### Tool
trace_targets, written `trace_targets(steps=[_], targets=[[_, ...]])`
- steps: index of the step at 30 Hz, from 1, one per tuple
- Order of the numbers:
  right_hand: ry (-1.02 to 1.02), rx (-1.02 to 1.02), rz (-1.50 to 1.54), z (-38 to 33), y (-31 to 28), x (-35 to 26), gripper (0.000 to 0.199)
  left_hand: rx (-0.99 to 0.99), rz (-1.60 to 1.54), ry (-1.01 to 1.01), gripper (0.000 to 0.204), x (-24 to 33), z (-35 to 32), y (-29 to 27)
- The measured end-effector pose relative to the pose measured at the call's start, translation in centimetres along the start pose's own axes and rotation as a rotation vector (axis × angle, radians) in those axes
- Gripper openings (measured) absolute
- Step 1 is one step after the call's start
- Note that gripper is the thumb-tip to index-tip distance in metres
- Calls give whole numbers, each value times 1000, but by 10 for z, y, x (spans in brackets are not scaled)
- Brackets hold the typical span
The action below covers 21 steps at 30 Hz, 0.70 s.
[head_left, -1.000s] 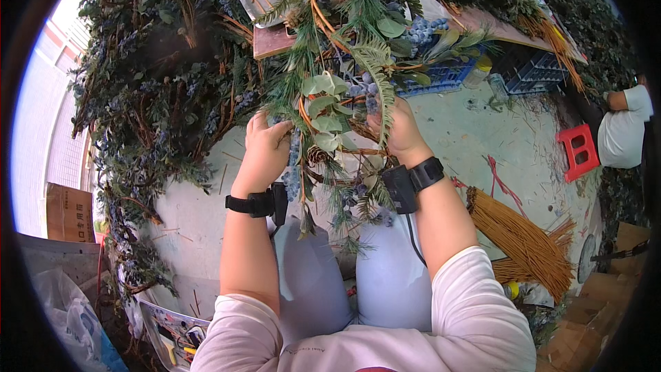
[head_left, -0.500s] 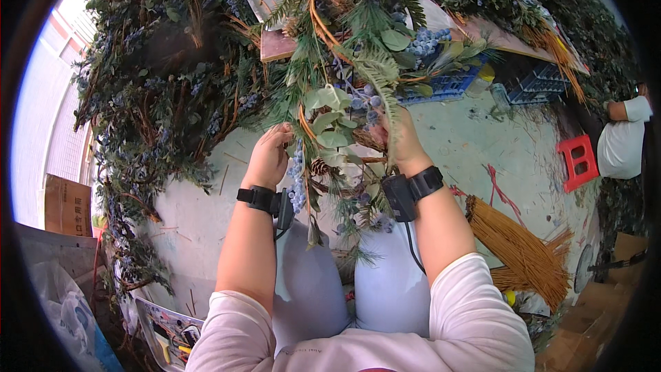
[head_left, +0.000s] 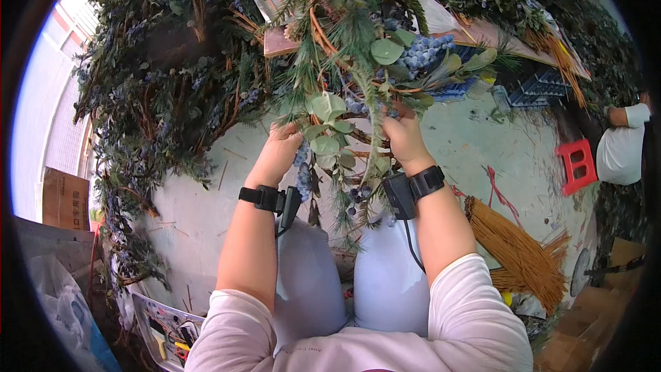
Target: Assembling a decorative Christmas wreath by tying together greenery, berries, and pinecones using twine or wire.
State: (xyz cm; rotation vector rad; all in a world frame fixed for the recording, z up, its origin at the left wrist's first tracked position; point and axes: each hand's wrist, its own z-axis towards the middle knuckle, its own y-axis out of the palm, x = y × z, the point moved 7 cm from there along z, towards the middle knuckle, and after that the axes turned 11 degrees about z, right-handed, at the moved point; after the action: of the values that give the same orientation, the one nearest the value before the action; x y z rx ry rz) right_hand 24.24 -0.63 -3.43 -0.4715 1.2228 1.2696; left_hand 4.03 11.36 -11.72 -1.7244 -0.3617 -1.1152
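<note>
Green leafy branch bunch (head_left: 358,89) with round leaves, pine needles and blue berries looks bushy. Left hand (head_left: 281,151) and right hand (head_left: 405,139) both grip its stems.

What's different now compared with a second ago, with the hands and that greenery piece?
Little moved. The left hand slid slightly outward along the green arrangement of pine sprigs, round leaves and blue berries; the right hand kept its grip on the stems. The arrangement looks raised a little toward the camera. The orange bundle of thin sticks, the red plastic stool and the heap of finished greenery lie as before.
</note>
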Motion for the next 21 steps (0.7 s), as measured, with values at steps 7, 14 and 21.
trace_targets(steps=[7,14,21], targets=[[316,-6,-200,-8,-1,28,28,-107,819,469,31,6,-14,4],[252,-65,-223,-11,-3,22,29,-51,-548,139,19,5,-4,11],[18,-11,-14,-4,-9,4,37,202,443,516,34,58,-19,-5]])
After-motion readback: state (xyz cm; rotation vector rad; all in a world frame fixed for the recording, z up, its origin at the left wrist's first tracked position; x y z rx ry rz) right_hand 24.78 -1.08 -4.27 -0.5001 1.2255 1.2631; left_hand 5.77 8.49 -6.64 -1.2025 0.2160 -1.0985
